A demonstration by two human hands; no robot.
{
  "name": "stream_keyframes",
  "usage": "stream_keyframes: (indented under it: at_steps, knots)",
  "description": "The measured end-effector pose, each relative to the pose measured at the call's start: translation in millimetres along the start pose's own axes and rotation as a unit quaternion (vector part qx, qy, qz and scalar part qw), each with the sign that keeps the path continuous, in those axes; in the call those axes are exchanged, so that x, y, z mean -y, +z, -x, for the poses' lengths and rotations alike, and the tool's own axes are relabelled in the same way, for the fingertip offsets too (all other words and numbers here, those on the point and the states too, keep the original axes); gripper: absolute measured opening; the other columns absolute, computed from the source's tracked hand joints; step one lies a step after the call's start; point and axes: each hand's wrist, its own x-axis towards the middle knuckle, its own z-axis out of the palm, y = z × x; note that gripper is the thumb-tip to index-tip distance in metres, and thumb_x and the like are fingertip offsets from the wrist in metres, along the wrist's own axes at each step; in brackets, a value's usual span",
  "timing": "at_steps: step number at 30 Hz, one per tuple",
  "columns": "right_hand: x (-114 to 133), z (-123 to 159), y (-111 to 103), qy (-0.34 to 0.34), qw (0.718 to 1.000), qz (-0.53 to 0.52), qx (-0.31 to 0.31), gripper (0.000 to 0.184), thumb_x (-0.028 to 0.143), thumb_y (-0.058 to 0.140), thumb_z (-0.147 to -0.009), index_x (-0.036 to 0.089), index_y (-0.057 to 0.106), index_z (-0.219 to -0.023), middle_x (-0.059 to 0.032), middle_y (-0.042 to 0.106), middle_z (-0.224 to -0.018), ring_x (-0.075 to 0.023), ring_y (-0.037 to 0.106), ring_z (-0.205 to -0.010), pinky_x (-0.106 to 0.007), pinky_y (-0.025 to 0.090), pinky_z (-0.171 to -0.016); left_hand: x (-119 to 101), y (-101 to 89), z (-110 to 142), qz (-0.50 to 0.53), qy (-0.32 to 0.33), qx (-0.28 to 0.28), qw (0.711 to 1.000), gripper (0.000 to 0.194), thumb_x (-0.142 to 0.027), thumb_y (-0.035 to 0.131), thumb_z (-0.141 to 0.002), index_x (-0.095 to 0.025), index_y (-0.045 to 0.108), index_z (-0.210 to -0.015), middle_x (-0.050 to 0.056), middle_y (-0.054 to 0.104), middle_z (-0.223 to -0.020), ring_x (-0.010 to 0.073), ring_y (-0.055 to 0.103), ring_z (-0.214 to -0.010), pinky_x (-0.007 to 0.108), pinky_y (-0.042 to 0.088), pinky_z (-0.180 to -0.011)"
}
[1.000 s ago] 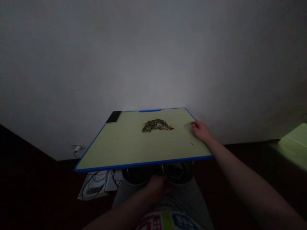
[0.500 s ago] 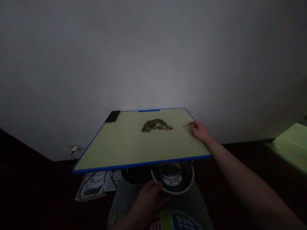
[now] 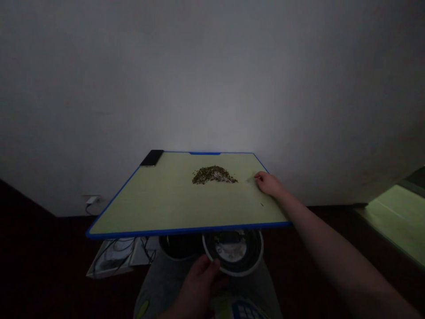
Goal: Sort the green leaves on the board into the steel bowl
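My left hand grips the near-left rim of a metal bowl, held tilted over my lap below the board's front edge. My right hand is over the right side of a pale, blue-edged tabletop, its fingers pinched together. A faint, thin thing at the fingertips is too small and dim to name. To the left of that hand lies a spread pile of small brown-green grains or seeds, with paler bits at its near side. One dark sliver lies nearer to me.
A black phone lies at the far left corner. Under the board, a dark pot stands beside the bowl, with cables and a white tray further left. A wall rises behind the board. A charger is plugged in at left.
My right hand has moved a little left, closer to the pile. My left hand stays on the bowl's rim. The whole view has shifted slightly.
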Motion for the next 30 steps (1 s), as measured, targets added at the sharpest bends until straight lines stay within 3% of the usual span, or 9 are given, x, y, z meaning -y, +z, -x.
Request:
stream_keyframes:
  at_steps: [3,7,12,24,30]
  knots:
    - [8.9,-10.8,1.8,0.003,1.000,0.014,0.020,0.023,0.021,0.051,-0.084,0.019,0.069,-0.100,-0.0103,0.072,-0.094,-0.0205,0.065,-0.082,-0.028,0.045,-0.071,-0.3,-0.1,0.4,-0.004,0.006,-0.015,1.000,0.036,-0.039,0.076,-0.070,-0.017,0.069,-0.098,0.012,0.077,-0.107,0.0306,0.068,-0.106,0.040,0.051,-0.091]
    - [17.1,-8.3,10.5,0.032,0.999,0.020,-0.033,0.027,0.022,0.047,-0.085,0.020,0.068,-0.103,-0.0108,0.072,-0.097,-0.0228,0.065,-0.085,-0.029,0.045,-0.071,-0.5,-0.2,0.0,-0.009,0.000,-0.031,0.999,0.033,-0.040,0.077,-0.068,-0.019,0.069,-0.094,0.009,0.079,-0.099,0.0276,0.072,-0.096,0.039,0.051,-0.088]
    - [20.1,1.5,15.3,-0.001,0.997,0.016,-0.070,0.029,0.021,0.045,-0.087,0.020,0.066,-0.106,-0.0100,0.072,-0.100,-0.0224,0.065,-0.089,-0.029,0.045,-0.075,-3.6,1.6,1.0,-0.015,-0.001,-0.040,0.999,0.036,-0.041,0.077,-0.067,-0.019,0.068,-0.094,0.009,0.080,-0.092,0.0279,0.073,-0.089,0.040,0.051,-0.084]
    - [20.4,1.6,14.0,-0.086,0.995,-0.028,-0.048,0.029,0.020,0.045,-0.091,0.017,0.065,-0.111,-0.0100,0.071,-0.107,-0.0205,0.064,-0.097,-0.030,0.045,-0.086,-8.0,1.6,3.4,-0.049,-0.005,-0.044,0.998,0.041,-0.045,0.076,-0.064,-0.020,0.069,-0.096,0.011,0.078,-0.104,0.0323,0.070,-0.101,0.044,0.050,-0.088]
    - [21.3,0.7,15.0,-0.101,0.993,-0.035,-0.044,0.030,0.020,0.044,-0.091,0.017,0.065,-0.112,-0.0104,0.070,-0.109,-0.0210,0.063,-0.099,-0.031,0.045,-0.089,-3.6,0.9,1.1,-0.030,-0.001,-0.032,0.999,0.037,-0.041,0.074,-0.069,-0.019,0.067,-0.098,0.011,0.079,-0.099,0.0306,0.071,-0.097,0.044,0.050,-0.088]
